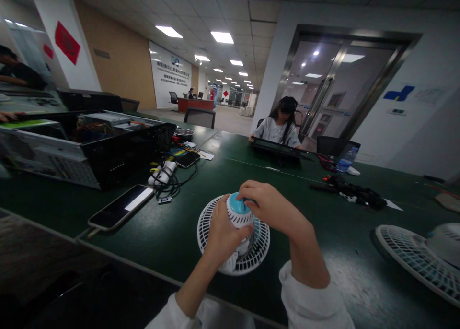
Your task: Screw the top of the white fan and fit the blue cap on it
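A small fan with a round white grille (264, 250) lies face down on the dark green table (172, 242). Its white slotted housing (240, 219) points up and carries a light blue knob (237, 204) on top. My left hand (224, 230) is wrapped round the left and near side of the housing. The fingers of my right hand (264, 204) are bent together on the blue knob. Part of the housing is hidden behind my left hand.
To the left are a phone (122, 206), a white power strip (162, 172) with black cables and an open computer case (89, 146). Another fan (413, 250) lies at the right edge. Across the table a person (278, 127) sits by a black panel (280, 149).
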The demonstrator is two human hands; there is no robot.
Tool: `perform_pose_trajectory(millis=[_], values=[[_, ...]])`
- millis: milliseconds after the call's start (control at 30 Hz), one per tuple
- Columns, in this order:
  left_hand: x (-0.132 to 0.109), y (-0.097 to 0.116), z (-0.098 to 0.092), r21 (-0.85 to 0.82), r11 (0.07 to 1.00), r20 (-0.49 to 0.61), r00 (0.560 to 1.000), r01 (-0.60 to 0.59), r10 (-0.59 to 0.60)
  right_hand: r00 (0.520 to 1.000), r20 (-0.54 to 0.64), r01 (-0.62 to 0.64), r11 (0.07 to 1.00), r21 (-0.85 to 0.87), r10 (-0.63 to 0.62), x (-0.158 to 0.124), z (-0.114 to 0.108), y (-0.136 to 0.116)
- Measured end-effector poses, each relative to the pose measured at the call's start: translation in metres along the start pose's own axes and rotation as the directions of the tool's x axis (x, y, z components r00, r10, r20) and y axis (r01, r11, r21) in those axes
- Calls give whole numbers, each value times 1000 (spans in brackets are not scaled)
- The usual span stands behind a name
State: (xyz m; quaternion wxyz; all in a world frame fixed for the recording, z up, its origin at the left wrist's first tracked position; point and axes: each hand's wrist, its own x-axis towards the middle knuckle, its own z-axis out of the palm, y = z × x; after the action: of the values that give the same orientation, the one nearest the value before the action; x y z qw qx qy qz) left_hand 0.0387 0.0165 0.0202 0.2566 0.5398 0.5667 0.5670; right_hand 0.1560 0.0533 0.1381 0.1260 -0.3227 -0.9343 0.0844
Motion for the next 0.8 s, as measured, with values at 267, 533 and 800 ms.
perform_pose_trajectory(millis=[267,533,800], values=[[0,2,-1,17,1000,15,1000,23,-23,995,20,93,995,44,-94,0,-2,9],[0,1,0,11,1000,-2,1000,7,-7,1000,-16,3,999,-54,-4,4,2,4],[0,-2,-1,20,1000,12,1000,9,-9,998,43,44,995,88,-48,1,-5,10]])
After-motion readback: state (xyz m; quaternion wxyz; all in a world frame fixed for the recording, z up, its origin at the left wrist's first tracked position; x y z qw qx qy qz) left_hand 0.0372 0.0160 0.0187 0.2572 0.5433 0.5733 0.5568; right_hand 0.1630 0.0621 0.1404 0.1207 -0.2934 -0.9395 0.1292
